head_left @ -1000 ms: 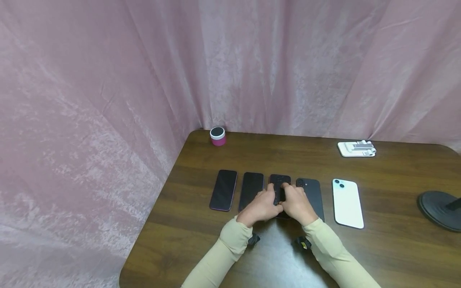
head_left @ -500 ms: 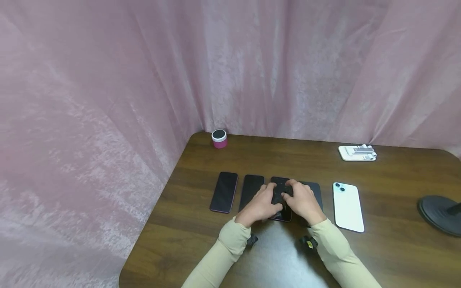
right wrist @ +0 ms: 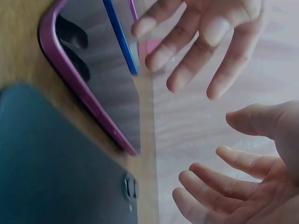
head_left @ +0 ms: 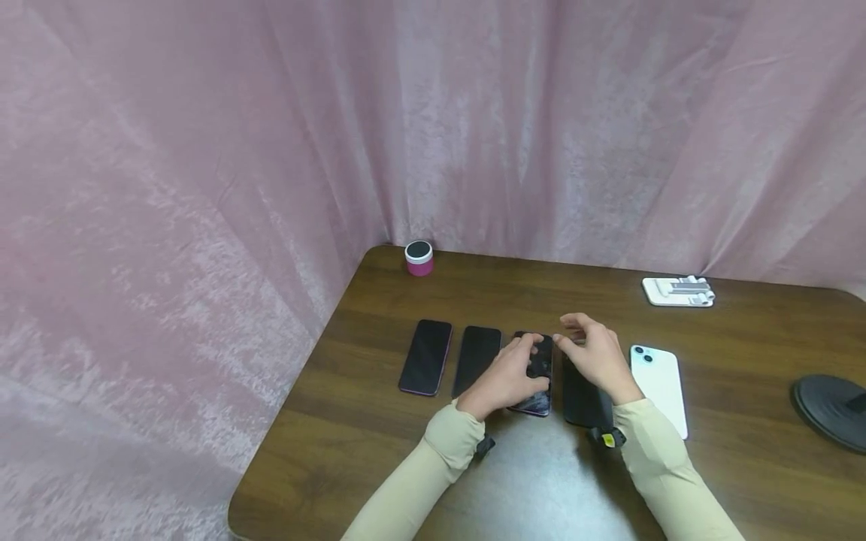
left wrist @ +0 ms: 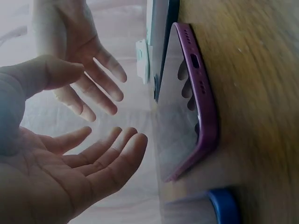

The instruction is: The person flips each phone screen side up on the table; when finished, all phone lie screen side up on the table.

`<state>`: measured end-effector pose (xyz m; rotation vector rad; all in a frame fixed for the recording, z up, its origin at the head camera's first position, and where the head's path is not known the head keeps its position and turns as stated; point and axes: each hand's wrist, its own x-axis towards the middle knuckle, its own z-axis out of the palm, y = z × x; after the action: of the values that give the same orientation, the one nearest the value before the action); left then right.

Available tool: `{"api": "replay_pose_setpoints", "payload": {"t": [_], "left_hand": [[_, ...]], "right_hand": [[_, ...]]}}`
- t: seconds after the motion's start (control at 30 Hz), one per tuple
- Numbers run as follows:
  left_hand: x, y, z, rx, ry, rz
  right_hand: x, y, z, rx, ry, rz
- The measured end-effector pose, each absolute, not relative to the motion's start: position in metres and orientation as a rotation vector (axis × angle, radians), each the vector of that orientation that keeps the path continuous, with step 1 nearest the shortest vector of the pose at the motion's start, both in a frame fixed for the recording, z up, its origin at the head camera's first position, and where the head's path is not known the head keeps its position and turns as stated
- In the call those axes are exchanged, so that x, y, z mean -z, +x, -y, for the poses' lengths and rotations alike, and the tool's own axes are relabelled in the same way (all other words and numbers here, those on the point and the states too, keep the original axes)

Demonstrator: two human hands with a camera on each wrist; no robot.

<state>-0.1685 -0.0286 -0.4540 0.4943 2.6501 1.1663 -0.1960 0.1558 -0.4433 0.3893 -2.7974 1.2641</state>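
Left of centre in the head view, a pink jar (head_left: pixel 419 259) stands near the table's far edge, and below it lies the leftmost phone (head_left: pixel 425 357), screen up. Next to it comes the second phone (head_left: pixel 476 353), partly covered by my left hand (head_left: pixel 507 379), which reaches on over the middle phone (head_left: pixel 543 364) near the frame's centre. That hand grasps nothing: its fingers bend loosely, clear of the glass in the left wrist view. My right hand (head_left: pixel 598 361), just right of centre, is likewise released, thumb and fingers parted above the dark phone (head_left: pixel 583 398), which lies back up. Farther right are the white phone (head_left: pixel 659 387), partly behind my right wrist, and the black round base (head_left: pixel 828 409) at the frame's right edge. I judge that I am between grips, in the midst of handling the row one phone at a time; taking up the dark phone would call for lowering my fingers to its long edges without nudging the phones on either side.
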Motion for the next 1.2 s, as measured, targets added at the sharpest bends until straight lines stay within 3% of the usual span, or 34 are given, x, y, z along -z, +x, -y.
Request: {"api": "replay_pose_setpoints", "payload": {"t": [0.83,1.2], "left_hand": [[0.458,-0.168,-0.014,-0.848,0.7,-2.662],[0.467,-0.164,-0.03,-0.629,0.698,-2.7]], "right_hand": [[0.45,-0.212,-0.2,-1.186,0.324,2.898],[0.465,-0.217,-0.202,-1.141,0.463,2.981]]}}
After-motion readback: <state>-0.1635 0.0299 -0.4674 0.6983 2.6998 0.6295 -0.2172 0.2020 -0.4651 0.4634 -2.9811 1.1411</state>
